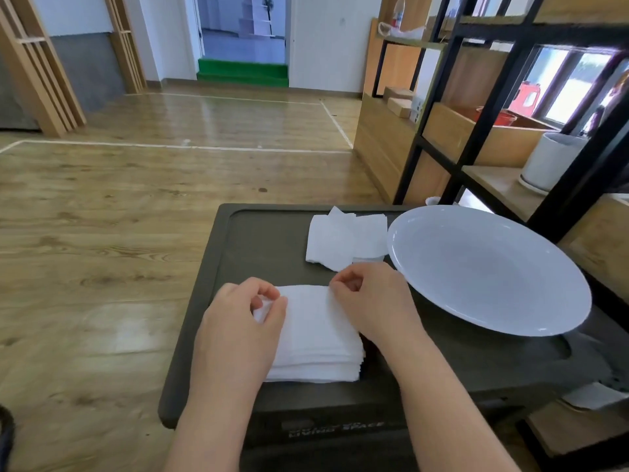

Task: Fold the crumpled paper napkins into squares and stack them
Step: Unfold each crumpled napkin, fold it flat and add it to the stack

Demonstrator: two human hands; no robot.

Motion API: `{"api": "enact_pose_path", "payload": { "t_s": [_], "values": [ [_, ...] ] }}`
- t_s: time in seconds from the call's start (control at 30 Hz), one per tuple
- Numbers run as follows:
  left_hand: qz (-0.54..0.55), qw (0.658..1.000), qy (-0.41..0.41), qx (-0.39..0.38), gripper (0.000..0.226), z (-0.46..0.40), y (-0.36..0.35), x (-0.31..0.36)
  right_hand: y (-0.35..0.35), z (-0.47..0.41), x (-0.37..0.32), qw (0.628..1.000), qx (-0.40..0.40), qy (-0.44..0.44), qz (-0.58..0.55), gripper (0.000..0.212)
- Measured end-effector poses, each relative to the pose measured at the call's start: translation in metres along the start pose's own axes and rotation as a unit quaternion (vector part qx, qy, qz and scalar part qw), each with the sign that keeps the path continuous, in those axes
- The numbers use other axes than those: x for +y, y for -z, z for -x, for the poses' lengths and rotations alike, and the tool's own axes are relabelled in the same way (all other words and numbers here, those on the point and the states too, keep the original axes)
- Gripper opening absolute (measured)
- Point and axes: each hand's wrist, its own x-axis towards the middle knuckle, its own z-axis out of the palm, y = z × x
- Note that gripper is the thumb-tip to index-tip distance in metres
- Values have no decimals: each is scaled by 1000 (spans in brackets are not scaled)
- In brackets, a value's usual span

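My left hand (238, 321) and right hand (371, 301) pinch the far corners of the top napkin (306, 308) on the stack (316, 359) beside the white bowl (490, 270).

One view only, from the camera worn on my head. It faces forward and down, close over the dark worktop (258, 240), whose near edge sits low in the frame and whose far edge crosses at mid-height. My two forearms enter from the bottom edge, so the lens sits just above and behind them. The wide angle bends straight lines toward the frame sides: the shelving unit (476, 107) along the worktop's right edge leans inward. Beyond the far edge the view carries across the wooden floor (136, 199) to a doorway (243, 28) at top centre, well apart from the worktop. With no second view, no part of the scene is shared.
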Motion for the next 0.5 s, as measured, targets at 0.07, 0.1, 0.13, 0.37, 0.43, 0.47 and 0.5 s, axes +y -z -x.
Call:
{"api": "enact_pose_path", "payload": {
  "t_s": [0.07,0.1,0.13,0.37,0.43,0.47,0.5],
  "values": [
    [2,1000,-1,9,5,-2,2,1,13,-25,-6,999,50,-9,-14,14],
    [4,1000,-4,17,6,-3,3,1,18,-39,-8,997,79,-14,-20,17],
    [6,1000,-8,27,7,-4,4,2,22,-54,-10,995,99,-18,-23,21],
    [51,996,-17,72,11,-4,17,7,12,-120,-8,993,49,-69,81,18],
    [58,995,-21,76,11,-5,20,6,6,-123,-5,992,52,-70,96,11],
    [61,995,-23,77,12,-6,20,6,5,-123,-3,991,60,-67,97,10],
    [63,995,-27,77,12,-7,21,6,4,-123,-3,991,70,-65,91,11]
  ]
}}
